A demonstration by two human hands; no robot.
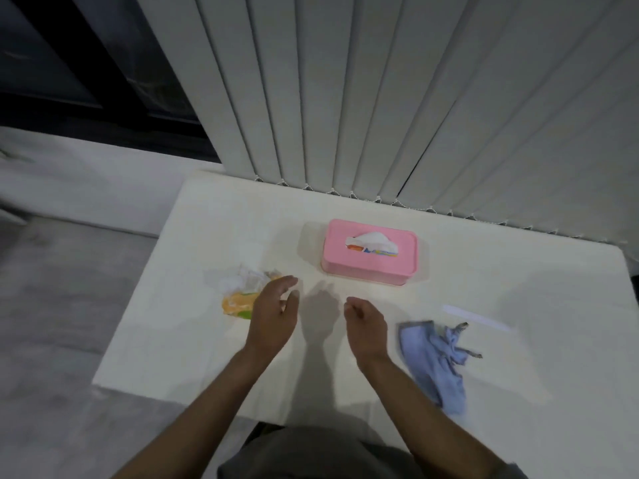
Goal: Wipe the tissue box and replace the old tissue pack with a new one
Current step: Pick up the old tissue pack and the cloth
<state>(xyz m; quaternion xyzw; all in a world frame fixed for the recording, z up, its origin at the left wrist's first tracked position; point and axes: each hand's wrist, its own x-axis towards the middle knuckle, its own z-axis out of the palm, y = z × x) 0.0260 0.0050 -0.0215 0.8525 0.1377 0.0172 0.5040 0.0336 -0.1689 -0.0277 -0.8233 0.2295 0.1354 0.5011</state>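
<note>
The pink tissue box point(370, 261) is seen closed toward the far edge of the table point(193, 344), with a tissue point(375, 240) raised through its slot. Toward the left edge, a crumpled orange pack point(237, 302) is partly hidden by the left hand point(273, 316), whose fingers are spread loosely; contact cannot be told. The right hand point(366, 323) is loosely curled and empty, beside a blurred blue cloth point(432, 357).

My tissue box point(345, 262) is pink, with a white tissue point(375, 239) and orange-blue print at its slot. Left of the box, the old pack point(238, 302) is orange-yellow, green and white. Right of it, the cloth point(428, 357) is pale blue.
</note>
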